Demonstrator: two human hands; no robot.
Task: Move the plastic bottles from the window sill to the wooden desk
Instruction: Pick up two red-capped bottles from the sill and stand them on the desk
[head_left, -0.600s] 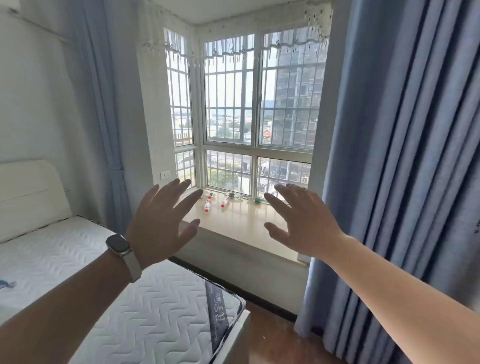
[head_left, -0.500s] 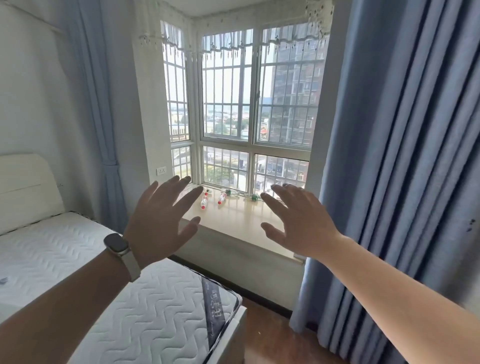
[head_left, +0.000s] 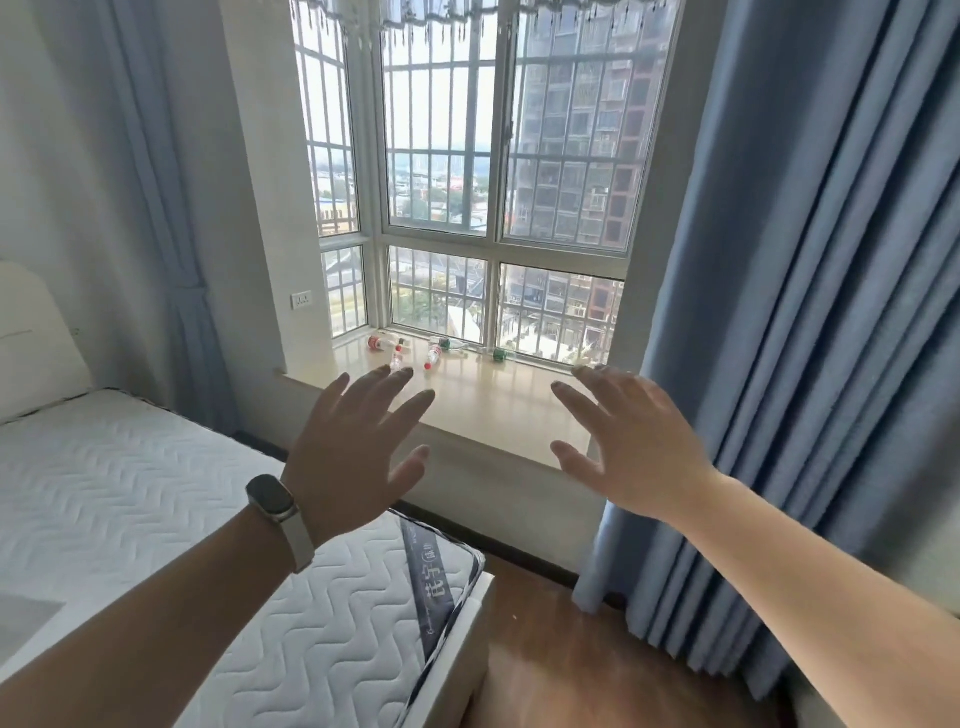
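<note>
Several clear plastic bottles lie on their sides at the back of the pale window sill (head_left: 498, 410), close to the glass. One with a red label (head_left: 381, 343) is furthest left, another with a red cap (head_left: 432, 356) lies in the middle, and green-capped ones (head_left: 451, 344) (head_left: 496, 354) lie to the right. My left hand (head_left: 358, 457), with a watch on its wrist, is raised with fingers spread, short of the sill. My right hand (head_left: 631, 447) is raised likewise, open and empty. No wooden desk is in view.
A bed with a white quilted mattress (head_left: 156, 509) fills the lower left, its corner near the sill. Blue curtains hang at the right (head_left: 810, 312) and at the left (head_left: 171, 208). Wooden floor (head_left: 561, 654) lies between bed and right curtain.
The view has drawn closer to the window and tilted down. Both hands stay raised and spread, now nearer the sill's front edge.
</note>
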